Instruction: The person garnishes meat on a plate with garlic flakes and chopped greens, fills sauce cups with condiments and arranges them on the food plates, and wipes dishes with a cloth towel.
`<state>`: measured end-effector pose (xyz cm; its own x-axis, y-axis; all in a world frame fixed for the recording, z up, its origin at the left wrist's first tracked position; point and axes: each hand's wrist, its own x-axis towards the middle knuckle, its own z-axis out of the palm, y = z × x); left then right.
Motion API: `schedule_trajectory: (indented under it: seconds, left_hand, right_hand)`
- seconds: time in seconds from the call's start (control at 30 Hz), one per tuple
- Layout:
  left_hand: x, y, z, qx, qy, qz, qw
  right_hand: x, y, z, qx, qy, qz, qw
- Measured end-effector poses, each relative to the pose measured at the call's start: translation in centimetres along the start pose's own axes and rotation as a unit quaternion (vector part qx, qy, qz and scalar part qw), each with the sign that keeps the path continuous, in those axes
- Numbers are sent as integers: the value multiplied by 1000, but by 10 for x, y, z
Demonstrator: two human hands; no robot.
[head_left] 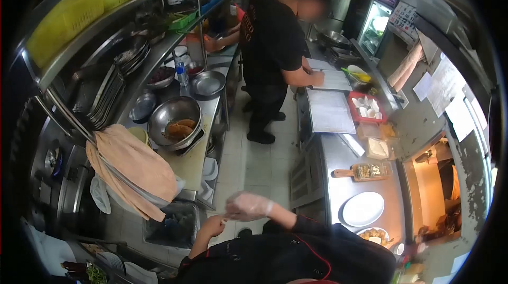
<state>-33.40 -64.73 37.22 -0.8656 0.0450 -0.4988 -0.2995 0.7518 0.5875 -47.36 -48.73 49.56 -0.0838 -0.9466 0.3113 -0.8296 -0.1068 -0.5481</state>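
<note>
A clear plastic glove (259,205) covers my right hand (246,206), which is held in front of me over the floor. My left hand (214,226) is bare, just below it. The left fingertips are pinched together where they meet the glove's finger end. Under the glove the right fingers are curved and smeared, so their hold is unclear. A dark bin (172,226) stands below and to the left of my hands.
On the left counter a steel bowl (175,120) holds brown food, with a beige cloth (135,167) draped nearby. Right counter: a white oval plate (363,209), a wooden-handled board (344,173) and a red tray (365,107). A co-worker (270,35) stands ahead in the aisle.
</note>
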Motion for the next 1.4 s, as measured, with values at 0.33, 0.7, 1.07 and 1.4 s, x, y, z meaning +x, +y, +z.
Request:
schedule_trajectory:
  seconds: [0.33, 0.7, 1.07, 1.4]
  left_hand:
    - [9, -50, 15, -12, 55, 31, 998]
    - [69, 4, -32, 47, -41, -21, 998]
    - [46, 384, -27, -53, -36, 745, 663]
    - [60, 383, -8, 25, -73, 722, 688]
  right_hand:
    - [34, -53, -80, -2, 68, -111, 992]
    - [-221, 10, -150, -362, 149, 600, 698]
    - [-242, -77, -77, -20, -21, 720, 693]
    - [-272, -76, -95, -56, 150, 603, 781]
